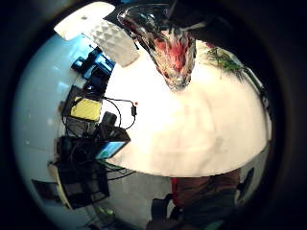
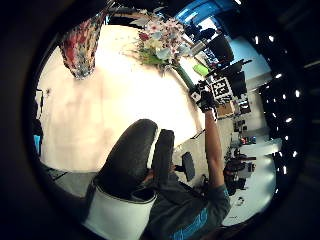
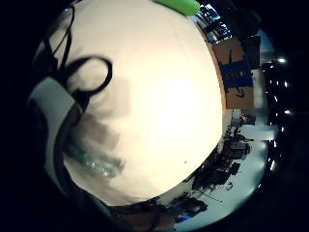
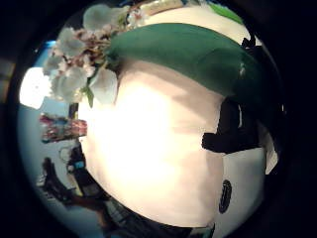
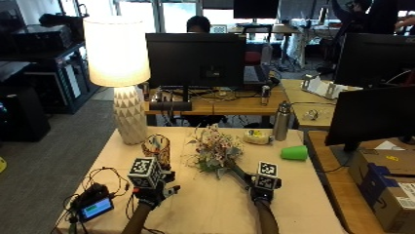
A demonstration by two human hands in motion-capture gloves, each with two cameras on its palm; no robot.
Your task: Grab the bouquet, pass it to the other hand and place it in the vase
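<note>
Glossy patterned glass on the vase, matt pale cloth over the table, smooth green wrap on the bouquet stems, brushed metal on the bottle at one o'clock.

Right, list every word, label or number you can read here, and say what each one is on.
None can be read.
Small device with a lit screen at the table's near left corner: content too small to read.
Cardboard box right of the table: its label is too blurred to read.
Monitors behind the table: dark, no text.
</note>
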